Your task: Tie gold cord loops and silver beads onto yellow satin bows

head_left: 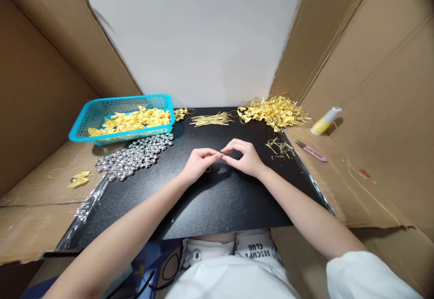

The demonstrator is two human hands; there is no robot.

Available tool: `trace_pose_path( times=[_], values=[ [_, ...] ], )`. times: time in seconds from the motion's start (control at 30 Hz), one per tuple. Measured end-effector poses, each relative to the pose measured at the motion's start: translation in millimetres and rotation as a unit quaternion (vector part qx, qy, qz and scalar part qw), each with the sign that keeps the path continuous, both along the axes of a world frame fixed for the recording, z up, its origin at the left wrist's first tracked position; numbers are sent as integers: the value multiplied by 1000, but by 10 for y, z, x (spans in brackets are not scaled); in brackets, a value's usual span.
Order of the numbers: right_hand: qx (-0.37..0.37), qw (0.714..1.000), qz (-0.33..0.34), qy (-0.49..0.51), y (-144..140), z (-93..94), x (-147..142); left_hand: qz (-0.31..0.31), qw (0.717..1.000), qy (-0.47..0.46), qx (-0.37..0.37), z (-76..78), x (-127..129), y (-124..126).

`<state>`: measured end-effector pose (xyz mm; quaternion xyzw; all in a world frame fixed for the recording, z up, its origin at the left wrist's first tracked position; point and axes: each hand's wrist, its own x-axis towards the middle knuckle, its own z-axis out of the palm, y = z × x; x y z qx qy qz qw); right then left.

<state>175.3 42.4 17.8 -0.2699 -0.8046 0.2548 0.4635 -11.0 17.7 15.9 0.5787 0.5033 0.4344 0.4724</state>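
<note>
Over the black worktop (217, 199), left hand (198, 163) and right hand (246, 156) pinch together on a thin gold cord (222, 154); best kept taut, fingertips close.

On the tabletop (217, 199) we find the basket (84, 122) far left, beads (135, 154) heaped just before it, a wire bundle (210, 119) behind centre, finished bows (273, 111) back right, and scissors (311, 151) beside the spool (325, 121) further right.
</note>
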Motion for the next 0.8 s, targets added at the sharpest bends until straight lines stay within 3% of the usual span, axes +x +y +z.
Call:
trace_pose_path(
  times=[0.3, 0.8],
  values=[
    [37, 999, -10, -9, 20, -39, -3, -1, 1000, -4, -2, -9, 9, 2],
    [23, 999, 20, -30, 12, -29, 2, -6, 1000, -2, -5, -18, 3, 13]
  ],
)
